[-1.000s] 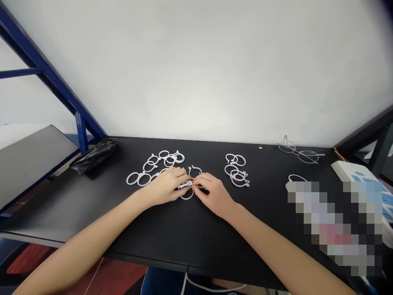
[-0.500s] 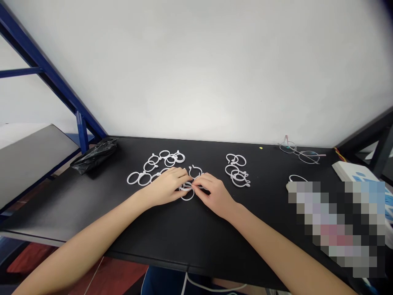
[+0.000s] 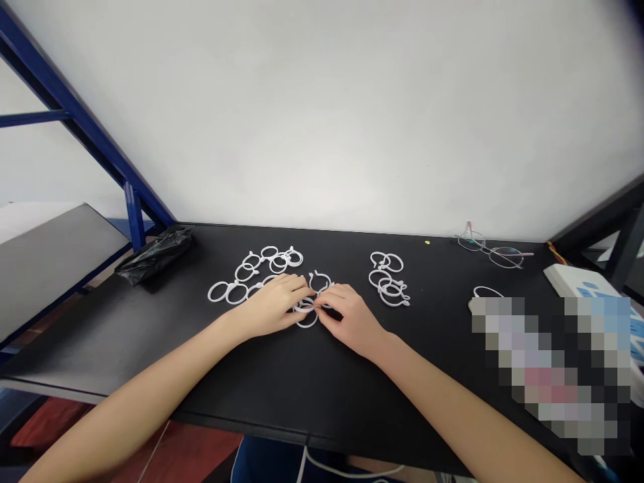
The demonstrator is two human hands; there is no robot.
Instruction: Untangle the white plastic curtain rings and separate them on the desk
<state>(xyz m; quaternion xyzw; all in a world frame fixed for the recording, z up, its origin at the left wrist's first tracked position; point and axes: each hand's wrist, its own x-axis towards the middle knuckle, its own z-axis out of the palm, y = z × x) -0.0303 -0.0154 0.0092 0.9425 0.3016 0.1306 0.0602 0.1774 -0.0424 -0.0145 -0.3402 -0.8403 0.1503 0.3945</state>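
My left hand (image 3: pixel 278 302) and my right hand (image 3: pixel 348 315) meet fingertip to fingertip above the black table. Pinched between them is a white plastic ring (image 3: pixel 304 305); which part of it each hand grips is partly covered by the fingers. Just below it, another white ring (image 3: pixel 306 318) shows against the table. Behind the fingers lies an open white ring (image 3: pixel 320 278) with knobbed ends. Several linked or overlapping white rings (image 3: pixel 245 271) spread out to the left, some half covered by my left hand. A second cluster of white rings (image 3: pixel 391 285) rests to the right.
Eyeglasses (image 3: pixel 486 247) lie at the back right of the black table (image 3: pixel 282 389). A blurred-out object (image 3: pixel 548 376) and a white and blue box (image 3: pixel 596 288) occupy the right side. At the left back is a crumpled black plastic bag (image 3: pixel 153 256) beside a blue metal frame (image 3: pixel 131 208).
The right thumb and fingers have shifted very slightly at the ring. Both hands stay in the same place, and the other rings have not moved.
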